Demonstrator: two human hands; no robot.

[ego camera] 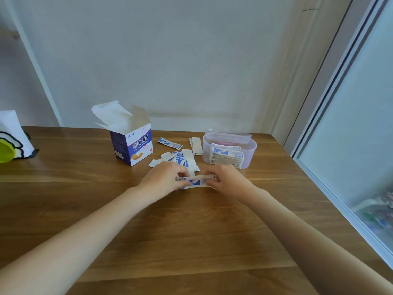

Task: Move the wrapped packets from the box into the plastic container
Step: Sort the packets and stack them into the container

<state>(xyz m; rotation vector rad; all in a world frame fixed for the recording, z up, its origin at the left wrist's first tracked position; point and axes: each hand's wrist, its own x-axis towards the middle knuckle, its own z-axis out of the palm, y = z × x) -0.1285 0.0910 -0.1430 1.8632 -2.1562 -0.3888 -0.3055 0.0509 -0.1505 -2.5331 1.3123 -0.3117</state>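
both hands meet over a small stack of packets on the wooden table; the left hand pinches its left end with curled fingers, and the right hand grips the right end the same way. just beyond the left hand's knuckles lie loose packets, with the open box farther out to its left. the plastic container, already holding packets, stands just beyond the right hand.
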